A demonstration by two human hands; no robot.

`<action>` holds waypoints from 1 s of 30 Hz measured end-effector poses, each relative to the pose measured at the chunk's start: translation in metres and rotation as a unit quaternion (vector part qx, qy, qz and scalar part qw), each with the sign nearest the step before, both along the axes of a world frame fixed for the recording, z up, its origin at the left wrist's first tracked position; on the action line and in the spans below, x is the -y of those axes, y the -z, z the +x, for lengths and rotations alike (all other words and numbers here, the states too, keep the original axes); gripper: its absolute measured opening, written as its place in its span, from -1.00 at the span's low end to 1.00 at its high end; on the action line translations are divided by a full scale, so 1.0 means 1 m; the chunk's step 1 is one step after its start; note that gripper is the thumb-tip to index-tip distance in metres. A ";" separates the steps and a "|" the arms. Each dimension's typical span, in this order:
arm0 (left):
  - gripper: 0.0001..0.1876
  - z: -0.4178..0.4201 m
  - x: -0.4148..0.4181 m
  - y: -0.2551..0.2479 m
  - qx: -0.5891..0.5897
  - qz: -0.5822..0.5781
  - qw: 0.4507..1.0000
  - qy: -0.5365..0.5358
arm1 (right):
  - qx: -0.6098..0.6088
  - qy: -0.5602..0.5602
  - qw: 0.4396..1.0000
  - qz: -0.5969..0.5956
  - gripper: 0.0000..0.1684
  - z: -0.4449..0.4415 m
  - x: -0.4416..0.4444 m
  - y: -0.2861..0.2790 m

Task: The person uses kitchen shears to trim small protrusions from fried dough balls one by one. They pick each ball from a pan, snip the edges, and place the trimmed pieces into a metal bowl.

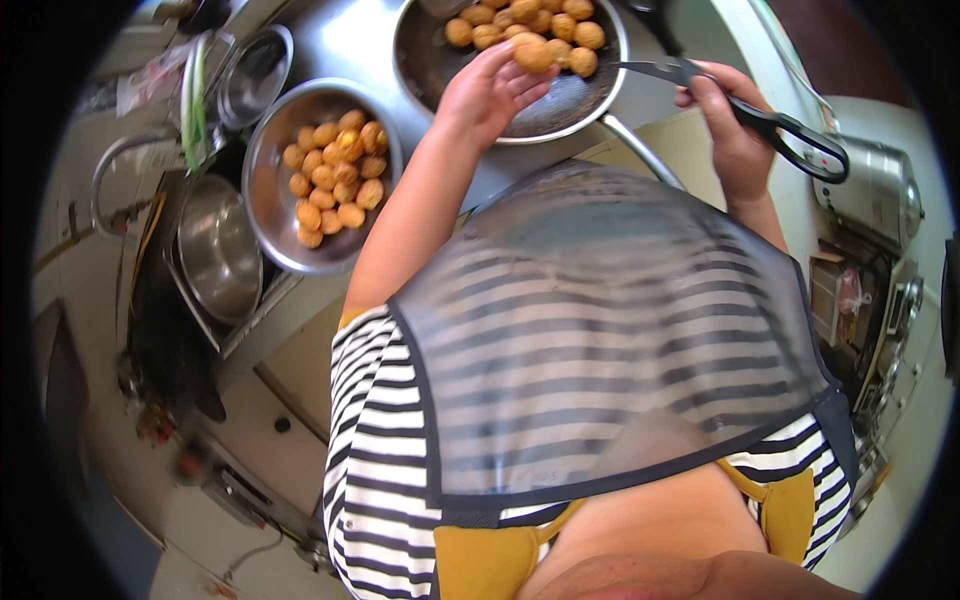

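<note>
My left hand holds one golden-brown fried ball at its fingertips, above the near part of a wide frying pan. Several similar fried balls lie in the far part of that pan. In my right hand is a pair of black-handled kitchen scissors. Their blade points left, across the pan's right rim and apart from the held ball. To the left of my left forearm stands a stainless steel bowl with several more fried balls inside.
The pan's metal handle juts toward my apron. A sink basin with a curved faucet lies at left, scallions and a metal strainer behind it. On the right stands a steel cooker.
</note>
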State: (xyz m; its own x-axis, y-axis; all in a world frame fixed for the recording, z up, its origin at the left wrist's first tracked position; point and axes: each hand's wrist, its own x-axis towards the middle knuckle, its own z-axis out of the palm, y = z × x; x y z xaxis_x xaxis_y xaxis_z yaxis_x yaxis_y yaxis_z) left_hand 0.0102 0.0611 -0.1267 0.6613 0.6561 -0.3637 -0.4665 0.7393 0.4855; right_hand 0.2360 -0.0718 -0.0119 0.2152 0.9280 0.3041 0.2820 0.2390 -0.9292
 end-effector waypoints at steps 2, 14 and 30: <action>-0.58 -0.007 0.015 -0.023 0.017 -0.020 1.000 -0.015 | 0.036 -0.029 0.999 0.027 -0.79 -0.004 -0.008 -0.012; -0.61 -0.020 0.038 -0.054 0.062 0.005 0.998 -0.026 | 0.105 -0.118 0.982 0.107 -0.82 -0.039 -0.036 -0.015; -0.55 -0.018 0.039 -0.055 0.002 0.077 0.997 -0.014 | 0.018 -0.098 0.993 0.069 -0.84 -0.031 -0.034 -0.028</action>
